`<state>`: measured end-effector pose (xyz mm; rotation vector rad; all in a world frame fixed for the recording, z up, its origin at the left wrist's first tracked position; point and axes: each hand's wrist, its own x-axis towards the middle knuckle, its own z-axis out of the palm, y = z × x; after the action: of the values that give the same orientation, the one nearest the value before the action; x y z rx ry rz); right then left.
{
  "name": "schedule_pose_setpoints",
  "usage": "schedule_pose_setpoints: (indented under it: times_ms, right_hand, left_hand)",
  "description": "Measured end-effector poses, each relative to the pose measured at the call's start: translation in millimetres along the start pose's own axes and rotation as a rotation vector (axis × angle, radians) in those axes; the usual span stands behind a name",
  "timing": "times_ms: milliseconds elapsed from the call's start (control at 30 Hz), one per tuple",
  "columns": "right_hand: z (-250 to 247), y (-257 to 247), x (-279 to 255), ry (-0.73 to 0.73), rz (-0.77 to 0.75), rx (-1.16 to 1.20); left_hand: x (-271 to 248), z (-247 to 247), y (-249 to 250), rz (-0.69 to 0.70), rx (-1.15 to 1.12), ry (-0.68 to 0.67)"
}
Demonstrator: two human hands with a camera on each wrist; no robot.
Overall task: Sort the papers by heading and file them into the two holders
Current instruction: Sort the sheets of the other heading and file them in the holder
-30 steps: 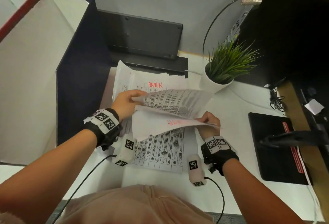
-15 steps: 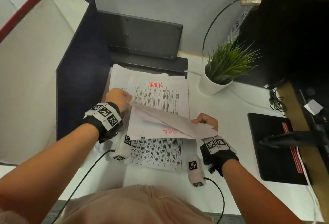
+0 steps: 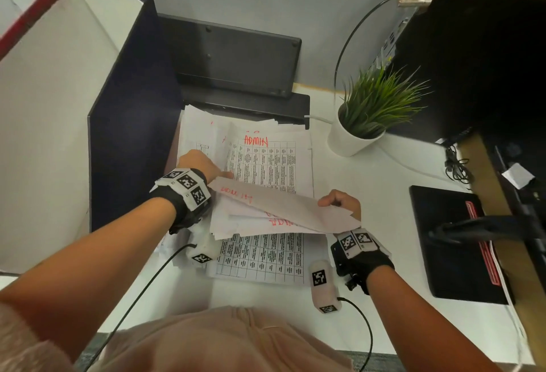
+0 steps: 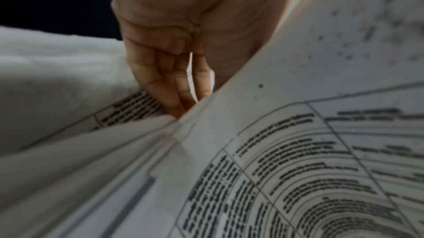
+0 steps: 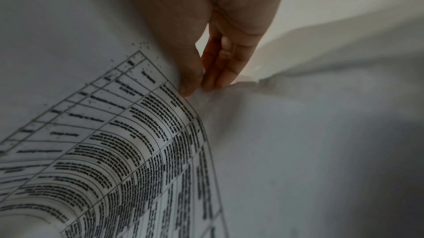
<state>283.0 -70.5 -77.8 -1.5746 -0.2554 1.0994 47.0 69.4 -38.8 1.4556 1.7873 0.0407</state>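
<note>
A stack of printed table sheets (image 3: pixel 267 164) lies on the white desk (image 3: pixel 375 194), the top one headed "ADMIN" in red. Above its near half both hands hold a loose bundle of papers (image 3: pixel 280 212) with red headings that face away from me. My left hand (image 3: pixel 214 169) grips the bundle's left edge, thumb on top; the fingers (image 4: pixel 165 86) reach under the sheets (image 4: pixel 275 151). My right hand (image 3: pixel 335 203) pinches the right edge, thumb and fingers (image 5: pixel 215 71) meeting on the paper (image 5: pixel 137 133). A black holder (image 3: pixel 230 55) stands behind the stack.
A dark partition panel (image 3: pixel 130 123) borders the stack on the left. A potted green plant (image 3: pixel 372 111) stands right of the papers, with a cable arching over it. A black pad (image 3: pixel 452 247) and a black arm (image 3: pixel 484 229) lie at the right.
The sheet my left hand had raised and turned over now lies on the held bundle. The left hand came back toward me and the bundle sank lower and flatter.
</note>
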Motion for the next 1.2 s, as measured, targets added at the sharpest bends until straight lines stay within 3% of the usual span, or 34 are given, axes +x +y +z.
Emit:
schedule_pose_setpoints:
  times_ms: [100,233,433,500,600,733,833,900,1033,1067,1200]
  right_hand:
    - [0.0,0.0,2.2,-0.004,0.037,0.066]
    - [0.9,-2.2,3.0,-0.012,-0.012,-0.028]
    - [0.2,-2.3,3.0,-0.055,0.045,0.175]
    - [-0.7,-0.1,2.1,-0.018,-0.080,0.039]
    - [2.1,0.6,-3.8,0.031,-0.332,-0.366]
    - [2.0,-2.1,-3.4,-0.064,-0.372,-0.331]
    - [0.3,-0.9,2.3,-0.090,-0.280,-0.560]
    - [-1.0,1.3,2.8,-0.114,-0.263,-0.509]
    - [-7.0,9.5,6.7,-0.162,-0.325,-0.298]
    - [-7.8,11.8,9.8,-0.156,-0.303,-0.257]
    - [-10.2,15.5,15.5,-0.151,-0.202,-0.167]
  left_hand:
    - [-2.5,2.8,-0.1,0.070,-0.068,0.035]
    - [-4.9,6.3,-5.1,0.168,-0.158,0.066]
    - [-14.9,6.0,-8.5,0.383,-0.325,0.015]
    - [-19.3,4.8,-9.5,0.376,-0.434,-0.036]
    - [-21.9,2.3,-12.1,0.387,-0.526,-0.100]
    - [-22.0,-1.7,-13.5,0.395,-0.577,-0.213]
    - [-17.7,-6.2,-10.2,0.356,-0.581,-0.266]
    - [-14.8,-9.4,-8.2,0.315,-0.501,-0.218]
    - [-2.2,-12.1,-9.5,0.123,-0.260,0.167]
    - [-0.3,-13.4,-10.0,0.052,-0.230,0.197]
    - [1.6,-17.2,-6.0,-0.066,-0.158,0.077]
